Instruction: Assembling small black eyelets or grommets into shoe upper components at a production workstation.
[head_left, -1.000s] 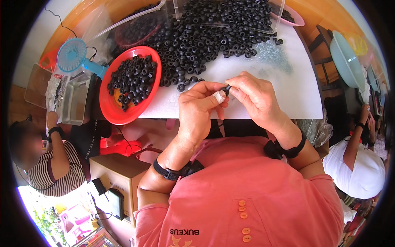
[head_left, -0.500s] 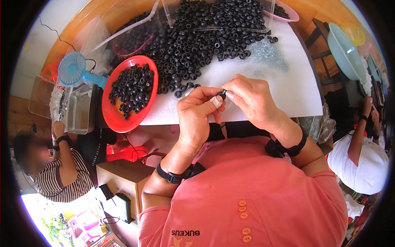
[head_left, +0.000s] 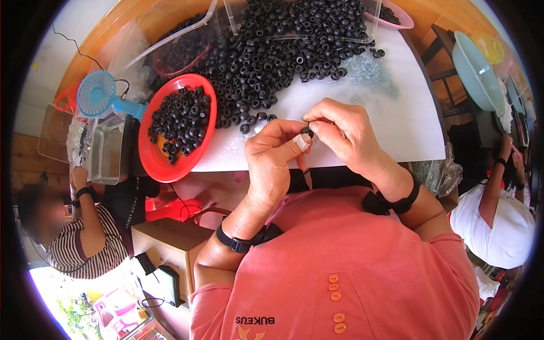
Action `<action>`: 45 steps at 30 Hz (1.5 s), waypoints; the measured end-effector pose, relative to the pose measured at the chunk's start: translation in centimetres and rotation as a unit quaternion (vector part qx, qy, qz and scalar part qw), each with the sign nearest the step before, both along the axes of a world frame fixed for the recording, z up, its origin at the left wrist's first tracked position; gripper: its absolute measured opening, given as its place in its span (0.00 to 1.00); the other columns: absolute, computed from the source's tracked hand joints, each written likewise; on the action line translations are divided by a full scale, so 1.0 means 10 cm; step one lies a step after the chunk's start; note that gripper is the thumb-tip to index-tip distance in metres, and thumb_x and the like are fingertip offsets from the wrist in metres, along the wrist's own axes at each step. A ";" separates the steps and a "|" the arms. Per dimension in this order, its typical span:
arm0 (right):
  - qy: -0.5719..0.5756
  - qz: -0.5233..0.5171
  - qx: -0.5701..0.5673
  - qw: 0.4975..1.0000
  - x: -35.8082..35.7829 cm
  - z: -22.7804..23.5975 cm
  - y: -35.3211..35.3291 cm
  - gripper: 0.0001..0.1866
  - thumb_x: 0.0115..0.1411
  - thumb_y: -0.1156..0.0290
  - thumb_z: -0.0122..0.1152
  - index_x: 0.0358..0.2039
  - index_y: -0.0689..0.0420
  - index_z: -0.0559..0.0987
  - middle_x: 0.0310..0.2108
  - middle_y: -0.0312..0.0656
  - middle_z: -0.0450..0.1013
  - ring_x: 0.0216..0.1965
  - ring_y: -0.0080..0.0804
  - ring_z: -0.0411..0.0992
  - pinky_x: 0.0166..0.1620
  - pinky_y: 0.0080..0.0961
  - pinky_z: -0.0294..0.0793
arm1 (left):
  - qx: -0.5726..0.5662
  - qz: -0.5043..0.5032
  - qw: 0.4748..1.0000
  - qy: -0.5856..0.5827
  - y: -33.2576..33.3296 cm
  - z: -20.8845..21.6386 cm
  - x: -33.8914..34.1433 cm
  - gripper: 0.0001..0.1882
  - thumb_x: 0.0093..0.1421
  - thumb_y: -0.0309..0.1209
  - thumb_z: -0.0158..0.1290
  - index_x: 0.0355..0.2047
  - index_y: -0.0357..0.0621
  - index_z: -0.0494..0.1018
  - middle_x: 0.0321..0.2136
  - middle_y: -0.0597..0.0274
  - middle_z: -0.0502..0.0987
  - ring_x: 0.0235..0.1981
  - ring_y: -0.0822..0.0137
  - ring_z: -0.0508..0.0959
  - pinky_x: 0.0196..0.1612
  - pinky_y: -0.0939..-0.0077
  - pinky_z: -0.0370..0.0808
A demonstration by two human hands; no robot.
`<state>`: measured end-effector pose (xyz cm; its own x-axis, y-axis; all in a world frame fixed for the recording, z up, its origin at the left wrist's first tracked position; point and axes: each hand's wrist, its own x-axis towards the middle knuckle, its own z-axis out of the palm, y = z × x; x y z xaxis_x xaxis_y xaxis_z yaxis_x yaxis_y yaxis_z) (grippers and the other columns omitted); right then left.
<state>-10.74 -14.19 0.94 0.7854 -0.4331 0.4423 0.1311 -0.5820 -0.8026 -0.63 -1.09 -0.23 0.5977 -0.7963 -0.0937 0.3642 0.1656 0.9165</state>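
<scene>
Between the thumb and fingers of my left hand point(head_left: 271, 161) sits a small black hollow round part point(head_left: 306, 131). White tape wraps that thumb. My right hand point(head_left: 350, 136) is pinched closed against the part; whether its fingertips also hold something tiny is hidden. Both hands are over the near edge of the white tabletop point(head_left: 411, 130). Beyond them spreads a big heap of the same black parts point(head_left: 294, 45). Small clear pieces point(head_left: 371, 76) lie scattered to the right of the heap.
A red plate point(head_left: 148, 150) of black parts stands left, beside a blue fan point(head_left: 96, 93) and a metal tray point(head_left: 107, 150). A pink bowl point(head_left: 405, 20) is at the back right. Other people work at left point(head_left: 85, 241) and right point(head_left: 490, 226). A cardboard box point(head_left: 164, 243) stands lower left.
My right hand's fingers have shifted slightly and curled closer over the black part. The left hand keeps its grip, almost unmoved.
</scene>
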 end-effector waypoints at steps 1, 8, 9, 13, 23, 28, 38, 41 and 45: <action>-0.020 0.002 0.022 1.000 0.01 0.00 0.01 0.00 0.56 0.79 0.56 0.28 0.61 0.75 0.24 0.45 0.74 0.20 0.36 0.72 0.25 0.28 0.69 | 0.000 -0.004 1.000 -0.002 0.00 -0.01 0.01 0.07 0.59 0.19 0.56 0.38 0.29 0.75 0.28 0.56 0.78 0.25 0.72 0.76 0.21 0.82 0.71; -0.033 -0.024 -0.055 0.998 0.00 -0.03 0.09 0.01 0.58 0.80 0.57 0.31 0.60 0.75 0.25 0.44 0.73 0.22 0.40 0.74 0.25 0.30 0.70 | -0.001 0.002 1.000 -0.001 0.01 0.00 0.00 0.07 0.60 0.19 0.55 0.39 0.28 0.74 0.28 0.54 0.78 0.26 0.70 0.78 0.20 0.82 0.71; -0.046 -0.035 -0.075 0.996 0.01 -0.04 0.10 0.01 0.58 0.79 0.57 0.31 0.59 0.74 0.25 0.44 0.73 0.22 0.41 0.74 0.25 0.30 0.70 | -0.002 0.002 1.000 -0.001 0.01 0.00 0.00 0.07 0.60 0.19 0.55 0.39 0.28 0.74 0.28 0.54 0.78 0.26 0.70 0.78 0.20 0.82 0.71; -0.046 -0.044 -0.065 0.996 -0.01 -0.07 0.12 0.02 0.59 0.79 0.59 0.31 0.60 0.75 0.26 0.43 0.73 0.22 0.40 0.74 0.24 0.30 0.70 | -0.005 0.008 1.000 0.004 0.01 -0.01 0.00 0.07 0.60 0.19 0.55 0.39 0.28 0.74 0.28 0.54 0.78 0.25 0.70 0.78 0.20 0.82 0.71; -0.015 -0.019 -0.046 0.999 -0.08 0.00 0.08 0.03 0.59 0.79 0.59 0.34 0.59 0.75 0.27 0.44 0.74 0.24 0.41 0.75 0.25 0.30 0.71 | -0.003 0.010 1.000 0.016 0.02 0.00 0.00 0.07 0.60 0.19 0.55 0.38 0.29 0.74 0.27 0.54 0.78 0.25 0.70 0.77 0.19 0.82 0.70; -0.012 -0.009 -0.125 0.992 -0.08 -0.01 0.04 0.08 0.54 0.84 0.58 0.34 0.58 0.74 0.28 0.44 0.74 0.25 0.43 0.75 0.26 0.32 0.72 | -0.004 0.009 1.000 0.017 0.03 0.00 0.00 0.06 0.60 0.19 0.55 0.38 0.29 0.74 0.27 0.54 0.78 0.25 0.70 0.77 0.19 0.82 0.70; -0.029 -0.058 -0.207 0.976 0.02 0.01 0.15 0.08 0.49 0.83 0.57 0.31 0.59 0.72 0.24 0.43 0.71 0.21 0.43 0.71 0.23 0.35 0.68 | -0.004 0.022 0.999 0.048 0.04 0.03 -0.03 0.06 0.59 0.20 0.55 0.38 0.31 0.74 0.27 0.60 0.78 0.25 0.74 0.76 0.18 0.84 0.69; -0.025 -0.063 -0.257 0.964 0.01 0.01 0.17 0.08 0.49 0.82 0.56 0.30 0.58 0.71 0.23 0.43 0.70 0.21 0.44 0.71 0.23 0.36 0.67 | -0.013 0.032 0.998 0.049 0.03 0.00 -0.05 0.06 0.59 0.20 0.55 0.37 0.32 0.74 0.26 0.60 0.77 0.23 0.76 0.74 0.17 0.85 0.67; -0.027 -0.052 -0.160 0.985 0.04 -0.06 0.13 0.08 0.48 0.81 0.57 0.29 0.58 0.70 0.22 0.44 0.68 0.21 0.46 0.70 0.23 0.37 0.67 | -0.002 0.037 0.999 0.028 0.02 -0.02 -0.07 0.05 0.60 0.20 0.56 0.36 0.33 0.74 0.26 0.61 0.77 0.20 0.78 0.73 0.16 0.86 0.64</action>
<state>-10.30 -12.93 0.31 0.7154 -0.3427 0.6090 0.0942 -0.8162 -0.5700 -1.38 -0.93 -0.44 0.6493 -0.7502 -0.1247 0.4010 0.1984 0.8943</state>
